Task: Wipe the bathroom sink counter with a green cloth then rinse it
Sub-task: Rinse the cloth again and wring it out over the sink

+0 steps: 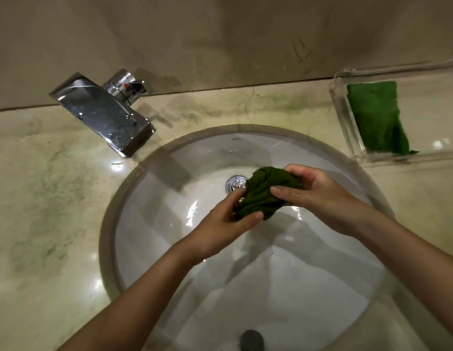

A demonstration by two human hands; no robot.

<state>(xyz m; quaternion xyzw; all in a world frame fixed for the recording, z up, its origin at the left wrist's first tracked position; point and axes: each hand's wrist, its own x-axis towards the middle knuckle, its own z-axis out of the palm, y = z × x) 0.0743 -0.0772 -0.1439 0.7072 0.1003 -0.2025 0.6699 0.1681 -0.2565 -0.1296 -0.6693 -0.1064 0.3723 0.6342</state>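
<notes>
Both hands meet over the round white ceramic sink basin (164, 249), holding a bunched dark green cloth (266, 196) between them. The left hand (220, 224) curls fingers and thumb round the cloth's lower end; the right hand (319, 196) clutches the upper end, thumb laid across the top. The cloth sits just beside the round chrome drain (235, 184) (overlapping its right edge from this angle). A flat chrome faucet (104, 115) stands on the pale veined marble counter (43, 198) at back left. At back right, a clear plastic tray (345, 122) holds a second, brighter green folded cloth (375, 117)
</notes>
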